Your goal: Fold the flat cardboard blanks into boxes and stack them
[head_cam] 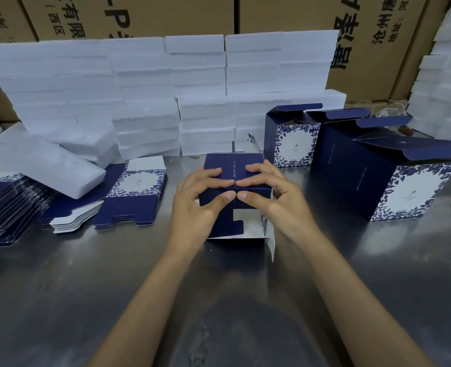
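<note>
Head view, near to far, everything placed off the navy cardboard box (235, 181) lying on its side at table centre. Nearest the camera, its open bottom end is facing the person, with a white inner flap and a notched navy flap showing, not yet locked by my reading. Both hands are gripping the box from above. Left hand (197, 202) is on its left half, right hand (269, 197) on its right half; fingers are curling over the top panel, fingertips almost meeting at the middle, thumbs pressing the near edge side by side. Neither hand is nearer; the hold is symmetric. Long axis seems to be running away from the person, so the loose flaps are lying below and just nearer than the thumbs. Closing them probably means tucking downward and inward.

Left of the box, stacks of flat navy-and-white floral blanks (134, 194) are lying, a white foam slab (46, 170) resting on the farther-left pile. Right of it, finished floral boxes (393, 176) are standing with top flaps open, not stacked. All this is resting on a dull, reflective steel table (86, 287). Behind the box, a wall of white foam blocks (144, 80); beyond that, brown printed shipping cartons (166, 14).
</note>
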